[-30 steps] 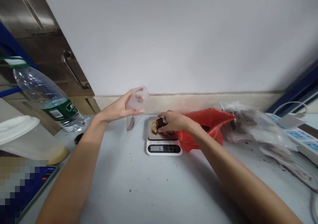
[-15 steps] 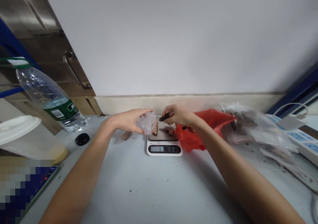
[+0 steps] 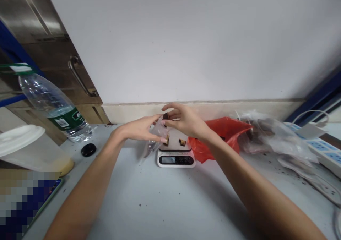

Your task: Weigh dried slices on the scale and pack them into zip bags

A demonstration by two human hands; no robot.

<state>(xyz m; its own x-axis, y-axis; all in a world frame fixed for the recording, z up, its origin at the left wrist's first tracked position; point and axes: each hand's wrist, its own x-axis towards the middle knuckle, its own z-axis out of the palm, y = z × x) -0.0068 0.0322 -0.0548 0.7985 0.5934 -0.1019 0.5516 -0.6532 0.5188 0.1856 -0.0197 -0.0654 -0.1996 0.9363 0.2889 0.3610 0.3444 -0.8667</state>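
Observation:
My left hand (image 3: 142, 129) is closed on a clear plastic bag (image 3: 159, 129), at the left side of a white digital kitchen scale (image 3: 176, 160). Between the thumb and fingers of my right hand (image 3: 188, 121) is a small dark brown piece (image 3: 166, 116), held at the mouth of the bag. Its kind is unclear. Two brown, rough-edged dried pieces lie on the scale's plate: one (image 3: 182, 142) at the right, the other (image 3: 166, 140) at the left, partly behind the bag and my left thumb. The figures on the scale's display are too blurred to read.
Right of the scale lies a red plastic bag (image 3: 229, 130), with clear bags of dark pieces (image 3: 262, 131) beyond it. At the left stand a water bottle (image 3: 60, 103) and a white-lidded tub (image 3: 29, 149), near a black round lid (image 3: 88, 150). A wall (image 3: 186, 48) rises behind.
My right hand has moved left and slightly up with the dark piece, from above the scale plate to the clear bag. The bag in my left hand has shifted slightly and hangs lower.

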